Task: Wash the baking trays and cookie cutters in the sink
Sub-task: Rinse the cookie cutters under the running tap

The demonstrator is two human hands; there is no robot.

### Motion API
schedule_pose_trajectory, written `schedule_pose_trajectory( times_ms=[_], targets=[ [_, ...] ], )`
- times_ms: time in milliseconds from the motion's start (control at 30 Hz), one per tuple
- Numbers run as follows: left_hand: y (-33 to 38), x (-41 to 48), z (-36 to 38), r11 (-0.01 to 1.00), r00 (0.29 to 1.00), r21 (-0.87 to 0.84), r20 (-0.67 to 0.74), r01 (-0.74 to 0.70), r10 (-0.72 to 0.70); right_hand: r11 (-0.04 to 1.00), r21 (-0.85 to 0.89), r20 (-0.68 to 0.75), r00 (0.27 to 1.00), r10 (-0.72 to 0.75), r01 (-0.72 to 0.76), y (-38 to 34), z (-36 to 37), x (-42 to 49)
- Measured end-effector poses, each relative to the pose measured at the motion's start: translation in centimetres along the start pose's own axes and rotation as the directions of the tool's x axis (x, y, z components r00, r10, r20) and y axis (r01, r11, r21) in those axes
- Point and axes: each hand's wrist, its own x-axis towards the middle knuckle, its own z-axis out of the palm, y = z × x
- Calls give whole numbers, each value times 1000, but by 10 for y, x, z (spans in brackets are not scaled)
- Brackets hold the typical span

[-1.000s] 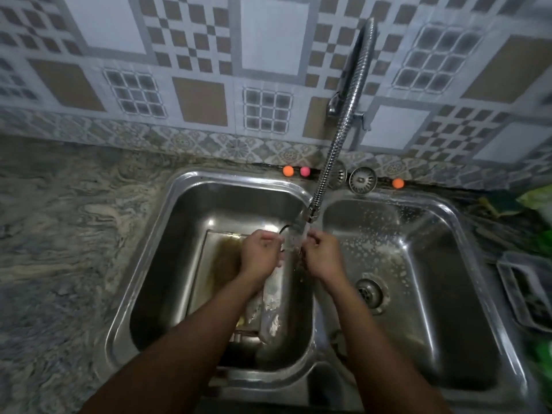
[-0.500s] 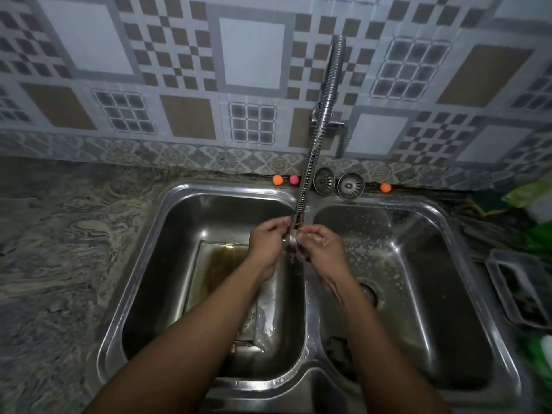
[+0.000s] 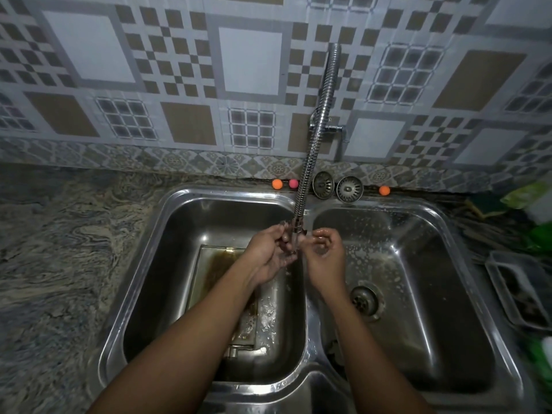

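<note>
A metal baking tray [image 3: 215,264] with brown residue lies flat in the left basin [image 3: 167,234] of a steel double sink, partly hidden by my left forearm. No cookie cutter can be made out. My left hand [image 3: 268,252] is cupped, palm showing, right beside the nozzle [image 3: 295,234] of the flexible spring faucet [image 3: 313,150], its fingertips touching the nozzle. My right hand [image 3: 324,255] hovers just right of the nozzle, wet, fingers loosely curled around nothing. Both hands are above the divider between the basins.
The right basin [image 3: 418,264] holds water droplets and an open drain [image 3: 366,300]. Two strainer plugs [image 3: 323,184] and small orange and pink balls [image 3: 277,183] sit on the back ledge. A plastic tub [image 3: 519,288] and green items [image 3: 540,234] stand right. Marbled counter [image 3: 59,249] lies left.
My hands rose to the nozzle tip and have parted slightly; the left palm has turned open. The view has tilted up a little, showing more wall.
</note>
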Motion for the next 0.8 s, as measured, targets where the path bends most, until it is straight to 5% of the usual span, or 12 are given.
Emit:
schedule_pose_trajectory(
  times_ms=[133,367,467,600,800],
  targets=[
    [-5,-1,1,981,999,-195,-38,-15,8,980,29,156,970,189,-196,1,3,9],
    [-7,11,1,981,967,185,-233,-61,104,999,24,188,982,31,-36,-5,14,-3],
    [-3,12,4,963,968,233,-180,-133,177,1000,-10,151,988,16,-14,2,10,-3],
    [-3,10,9,978,976,91,-91,-187,196,996,-85,166,985,42,-28,10,8,-3],
    [0,0,7,978,988,152,-35,-145,152,993,-105,84,996,-34,43,8,15,-7]
  ],
)
